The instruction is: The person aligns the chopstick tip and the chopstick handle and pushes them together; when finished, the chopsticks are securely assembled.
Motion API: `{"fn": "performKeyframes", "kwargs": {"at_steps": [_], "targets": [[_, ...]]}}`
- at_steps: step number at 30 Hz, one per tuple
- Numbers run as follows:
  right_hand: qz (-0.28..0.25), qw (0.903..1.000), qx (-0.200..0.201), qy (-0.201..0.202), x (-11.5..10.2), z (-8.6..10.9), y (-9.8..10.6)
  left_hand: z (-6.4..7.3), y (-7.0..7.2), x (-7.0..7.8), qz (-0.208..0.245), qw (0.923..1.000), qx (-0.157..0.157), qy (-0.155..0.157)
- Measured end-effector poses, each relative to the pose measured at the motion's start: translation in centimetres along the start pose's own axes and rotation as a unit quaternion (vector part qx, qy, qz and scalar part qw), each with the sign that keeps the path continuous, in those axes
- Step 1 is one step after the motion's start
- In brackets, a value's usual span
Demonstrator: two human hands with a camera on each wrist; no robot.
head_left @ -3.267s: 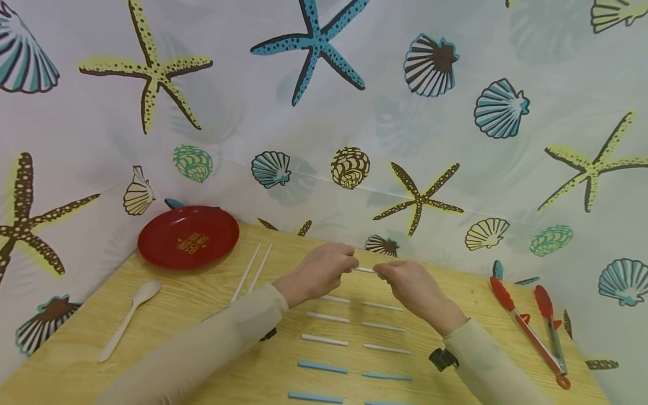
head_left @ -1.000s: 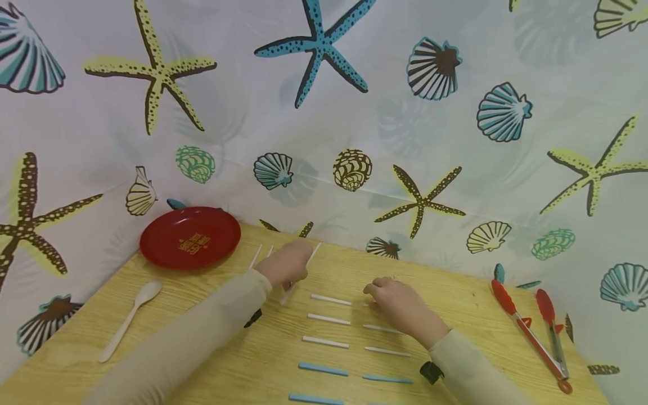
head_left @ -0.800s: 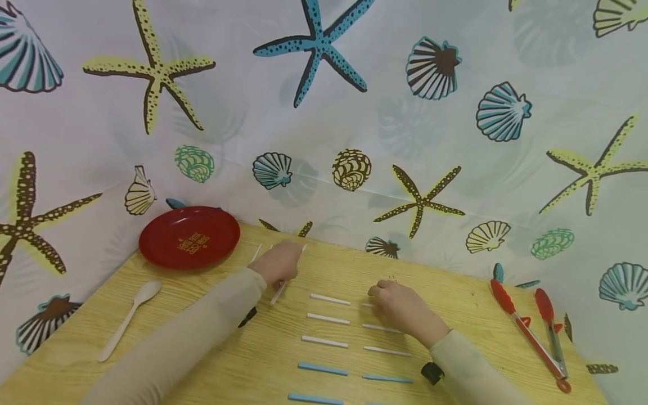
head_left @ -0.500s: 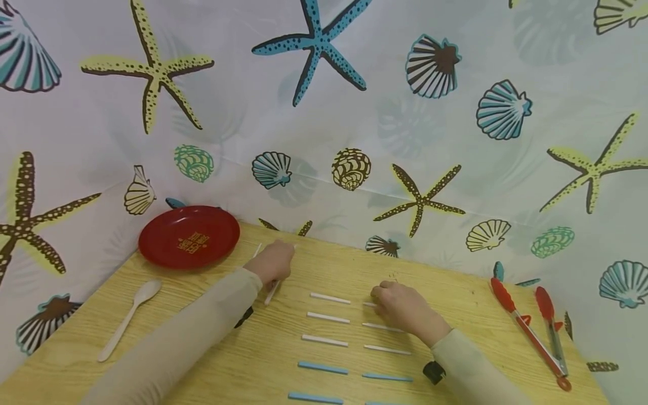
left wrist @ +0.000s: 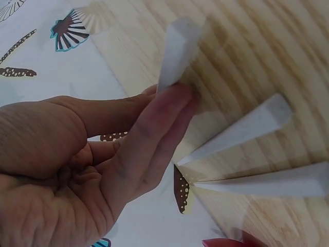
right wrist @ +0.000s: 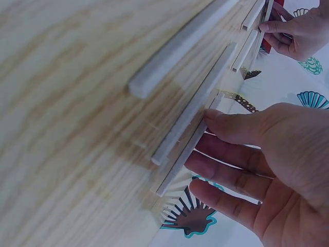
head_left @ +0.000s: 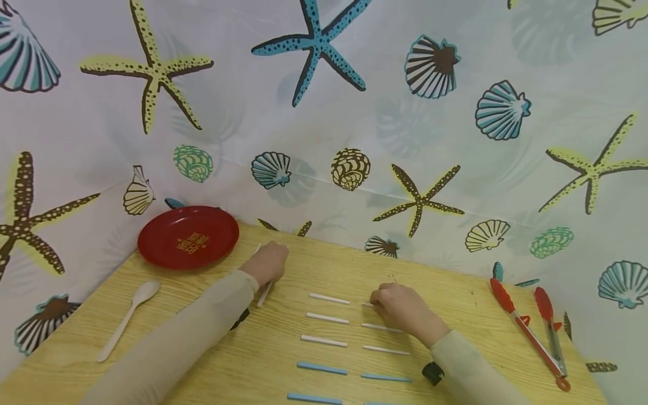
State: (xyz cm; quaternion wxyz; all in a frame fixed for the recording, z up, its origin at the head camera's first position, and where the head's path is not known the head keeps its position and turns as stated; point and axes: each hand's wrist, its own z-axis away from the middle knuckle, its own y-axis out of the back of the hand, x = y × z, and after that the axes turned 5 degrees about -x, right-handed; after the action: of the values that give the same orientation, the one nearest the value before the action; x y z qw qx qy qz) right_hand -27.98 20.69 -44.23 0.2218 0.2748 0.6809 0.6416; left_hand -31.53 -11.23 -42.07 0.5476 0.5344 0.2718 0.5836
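Note:
In the head view my left hand (head_left: 267, 263) pinches a long white chopstick (head_left: 264, 293) near the red plate. The left wrist view shows its thick square end (left wrist: 177, 43) above the fingertips, with two more white chopsticks (left wrist: 241, 128) lying beside it on the wood. My right hand (head_left: 405, 309) is over the farthest thin short white stick (head_left: 368, 304) of the right-hand row. In the right wrist view thumb and fingers hold this stick (right wrist: 177, 167) at its sides, low at the tabletop. Thicker short white sticks (head_left: 328, 317) lie in a column to its left.
Short blue sticks (head_left: 322, 368) lie nearer the front, in the same two columns. A red plate (head_left: 187, 239) and a white spoon (head_left: 129, 315) are at the left. Two red-tipped tongs (head_left: 529, 332) lie at the right. A patterned curtain (head_left: 324, 129) hangs behind the table.
Both hands held one white stick between them 3.3 seconds ago. Since then my left hand has carried the chopstick left and down beside the others, and the right hand has lowered to the short stick.

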Motion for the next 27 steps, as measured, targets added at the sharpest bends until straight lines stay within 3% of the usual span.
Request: {"fn": "performKeyframes", "kwargs": {"at_steps": [10, 27], "targets": [[0.016, 0.9997, 0.015, 0.005, 0.2, 0.15, -0.41, 0.06, -0.07, -0.08, -0.009, 0.9999, 0.011, 0.003], [0.013, 0.9998, 0.015, 0.007, 0.22, 0.06, -0.38, 0.69, -0.15, -0.14, -0.049, 0.9973, 0.045, -0.031]]}}
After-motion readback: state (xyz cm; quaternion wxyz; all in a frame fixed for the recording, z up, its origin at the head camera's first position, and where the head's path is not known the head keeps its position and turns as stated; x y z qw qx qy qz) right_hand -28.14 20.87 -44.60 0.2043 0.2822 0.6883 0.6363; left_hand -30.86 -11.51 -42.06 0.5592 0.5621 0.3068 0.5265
